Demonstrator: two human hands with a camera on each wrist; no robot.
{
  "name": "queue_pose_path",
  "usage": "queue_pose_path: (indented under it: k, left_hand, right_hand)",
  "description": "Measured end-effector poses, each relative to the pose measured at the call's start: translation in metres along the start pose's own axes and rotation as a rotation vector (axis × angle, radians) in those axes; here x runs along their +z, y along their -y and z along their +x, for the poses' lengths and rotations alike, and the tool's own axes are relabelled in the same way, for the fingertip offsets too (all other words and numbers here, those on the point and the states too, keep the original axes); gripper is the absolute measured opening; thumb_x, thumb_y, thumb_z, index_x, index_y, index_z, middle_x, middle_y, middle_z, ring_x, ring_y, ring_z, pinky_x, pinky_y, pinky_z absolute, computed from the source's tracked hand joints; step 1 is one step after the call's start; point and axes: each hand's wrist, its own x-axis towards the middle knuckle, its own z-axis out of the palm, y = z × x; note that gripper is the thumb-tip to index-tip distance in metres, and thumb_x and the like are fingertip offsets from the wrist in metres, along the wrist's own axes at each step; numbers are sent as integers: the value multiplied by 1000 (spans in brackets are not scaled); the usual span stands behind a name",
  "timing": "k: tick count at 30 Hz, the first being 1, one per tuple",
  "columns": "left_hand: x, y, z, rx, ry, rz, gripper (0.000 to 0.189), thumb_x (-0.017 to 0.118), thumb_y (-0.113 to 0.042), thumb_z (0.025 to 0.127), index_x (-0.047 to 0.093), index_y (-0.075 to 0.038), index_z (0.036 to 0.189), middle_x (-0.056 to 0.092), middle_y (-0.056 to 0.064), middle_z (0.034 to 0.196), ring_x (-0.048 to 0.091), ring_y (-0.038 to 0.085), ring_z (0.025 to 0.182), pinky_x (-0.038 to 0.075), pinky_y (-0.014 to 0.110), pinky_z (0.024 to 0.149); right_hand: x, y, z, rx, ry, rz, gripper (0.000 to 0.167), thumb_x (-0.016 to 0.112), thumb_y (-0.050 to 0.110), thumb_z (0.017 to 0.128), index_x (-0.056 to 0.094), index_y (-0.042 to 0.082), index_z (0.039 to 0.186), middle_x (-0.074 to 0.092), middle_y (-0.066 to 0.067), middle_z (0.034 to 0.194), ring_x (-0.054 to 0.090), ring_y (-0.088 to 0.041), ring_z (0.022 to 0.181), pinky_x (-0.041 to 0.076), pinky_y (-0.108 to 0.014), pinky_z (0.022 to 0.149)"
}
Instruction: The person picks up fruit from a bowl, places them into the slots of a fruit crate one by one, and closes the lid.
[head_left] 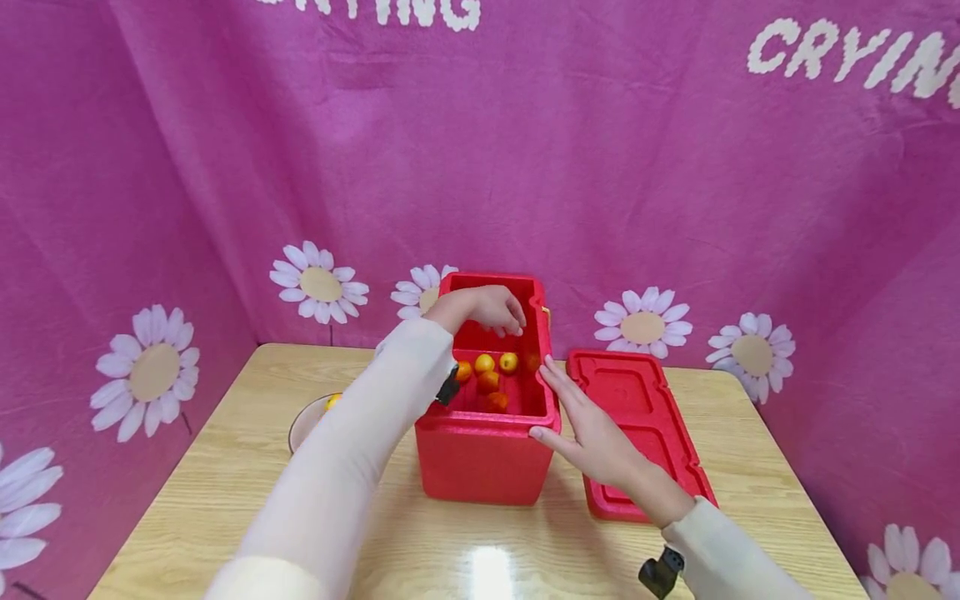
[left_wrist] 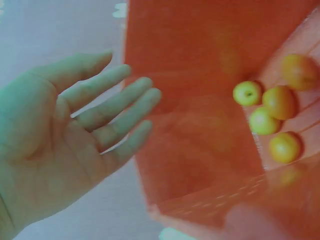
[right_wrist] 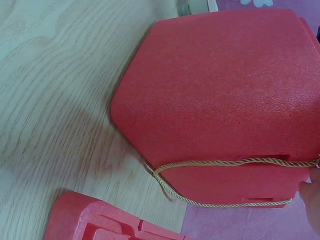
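I have the left hand (head_left: 493, 308) poised over the opening of the red foam box (head_left: 483, 462), palm empty and fingers loosely apart; the left wrist view shows it grasping nothing. My right hand (head_left: 596, 437) is at the box's right side, fingers extended toward the far end, their tips against the right rim and the thumb at the near right corner; it is released as well, resting on the box rather than clenched around it. The orange-yellow fruits (head_left: 487, 382) lie on the floor of the box, five of them in my view, loosely grouped, some touching one another, and well below the left hand. Left of the box, a bowl (head_left: 297, 425) sits half hidden by the left sleeve (head_left: 337, 467), with some yellow-orange fruit showing at its far edge; I cannot tell how much it holds. Right of the box, the red lid (head_left: 626, 392) lies flat, its recessed panels facing up, just beyond the right hand. A twisted gold cord (right_wrist: 215, 163) runs along the box's right wall. All of this stands on a wood-grain surface (head_left: 217, 483), and behind the box hangs a magenta cloth (head_left: 570, 183) printed with white daisies (head_left: 321, 283) and white lettering (head_left: 862, 58).
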Motion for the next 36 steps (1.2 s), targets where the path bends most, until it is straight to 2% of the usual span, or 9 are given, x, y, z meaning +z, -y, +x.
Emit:
queue_pose_path:
  k: [3, 6, 12, 15, 20, 24, 30, 36]
  left_hand:
    - [-5, -6, -17, 65, -99, 29, 33, 57, -18, 94, 62, -6, 125, 67, 11, 116, 65, 24, 104, 52, 30, 93]
    - [-9, -7, -31, 137, -164, 80, 31, 59, -18, 93, 64, -7, 121, 69, 10, 111, 64, 22, 98, 53, 29, 91]
    - [-2, 6, -63, 251, -283, 145, 27, 60, -17, 91, 66, -9, 117, 69, 8, 113, 64, 22, 106, 52, 33, 96]
    - [8, 20, -78, 293, -355, 96, 27, 60, -14, 91, 65, -8, 117, 70, 9, 114, 65, 23, 106, 53, 36, 95]
    - [28, 49, -101, 361, -522, -44, 29, 61, -9, 89, 64, -3, 117, 68, 13, 113, 63, 25, 103, 53, 42, 91]
    - [48, 72, -116, 340, -640, -145, 30, 62, -9, 89, 63, -5, 119, 66, 12, 118, 63, 27, 105, 54, 43, 93]
    - [76, 105, -131, 314, -779, -155, 32, 65, -9, 88, 63, -4, 119, 64, 14, 118, 60, 30, 107, 50, 49, 94]
    - [100, 138, -140, 190, -806, -116, 33, 64, -12, 89, 61, -3, 121, 62, 16, 120, 57, 33, 107, 48, 53, 94]
  right_hand:
    - [0, 0, 1, 7, 7, 6, 84, 62, 50, 88, 17, 26, 154, 14, 1, 164, 27, -27, 147, 40, -53, 109]
    - [1, 0, 1, 12, 8, 9, 84, 62, 51, 88, 17, 27, 154, 14, 1, 163, 27, -26, 147, 41, -53, 108]
    - [3, -1, -1, 21, 5, 11, 84, 62, 51, 87, 18, 27, 154, 14, 1, 163, 27, -27, 147, 41, -53, 108]
    - [3, -1, -1, 30, 5, 16, 85, 63, 51, 87, 19, 24, 154, 14, 2, 163, 28, -27, 147, 42, -54, 107]
    - [3, 0, 0, 30, 1, 14, 86, 64, 51, 87, 19, 23, 154, 13, 3, 164, 28, -27, 147, 44, -54, 104]
    - [0, 0, 3, 24, 2, 10, 86, 65, 49, 86, 19, 23, 154, 13, 3, 164, 28, -27, 147, 44, -54, 104]
    - [-1, 0, 3, 31, 7, 22, 86, 65, 48, 86, 17, 27, 154, 13, 3, 164, 26, -26, 148, 46, -52, 103]
    - [2, -1, 1, 24, 3, 25, 86, 65, 48, 86, 19, 23, 154, 13, 3, 164, 27, -26, 147, 44, -53, 105]
